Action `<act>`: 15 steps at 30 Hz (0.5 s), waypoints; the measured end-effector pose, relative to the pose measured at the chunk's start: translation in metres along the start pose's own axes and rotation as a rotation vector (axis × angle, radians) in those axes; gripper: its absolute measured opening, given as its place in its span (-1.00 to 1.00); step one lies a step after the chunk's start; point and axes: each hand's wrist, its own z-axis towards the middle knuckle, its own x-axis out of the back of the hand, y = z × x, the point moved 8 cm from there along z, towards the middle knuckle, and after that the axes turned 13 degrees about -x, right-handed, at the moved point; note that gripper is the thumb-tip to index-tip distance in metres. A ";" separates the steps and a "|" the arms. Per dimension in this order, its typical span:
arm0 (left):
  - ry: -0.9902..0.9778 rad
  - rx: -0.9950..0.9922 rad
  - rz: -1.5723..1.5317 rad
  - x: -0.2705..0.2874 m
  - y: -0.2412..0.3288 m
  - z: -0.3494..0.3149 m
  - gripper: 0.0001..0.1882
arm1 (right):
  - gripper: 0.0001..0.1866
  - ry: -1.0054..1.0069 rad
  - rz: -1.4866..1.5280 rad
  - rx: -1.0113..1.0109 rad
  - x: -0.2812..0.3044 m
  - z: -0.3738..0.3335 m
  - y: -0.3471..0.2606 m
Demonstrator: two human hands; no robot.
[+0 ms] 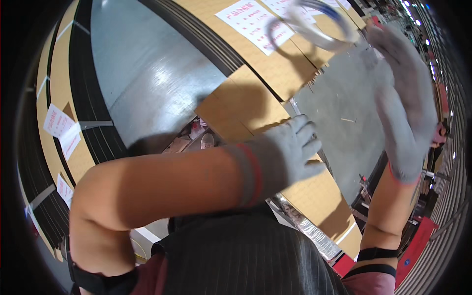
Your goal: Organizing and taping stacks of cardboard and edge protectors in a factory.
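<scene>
My left hand point(297, 150), in a grey glove with a red-striped cuff, lies palm down on a narrow tan cardboard panel point(231, 105). Its fingers are somewhat spread and grip nothing. Raised at the right is my right hand point(405, 93), also grey-gloved and smeared by motion. Its fingers look stretched out, with the thumb apart and nothing visible in the grip. Left of its fingertips, a blurred ring-shaped roll, whitish with some blue point(327, 42), appears over a cardboard stack point(290, 81) bearing printed white sheets point(253, 22). Whether the roll touches anything I cannot tell.
Strapped stacks of tan and black panels point(81, 98) with white labels stand at the left. Grey floor point(339, 108) shows beyond the cardboard, with small scraps on it. A red beam point(415, 248) lies at the lower right. Small clutter point(206, 140) sits beneath the panel.
</scene>
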 end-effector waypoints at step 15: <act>0.128 0.187 0.040 0.050 0.250 -0.019 -0.33 | -0.50 0.749 2.014 -0.761 0.017 -0.600 0.093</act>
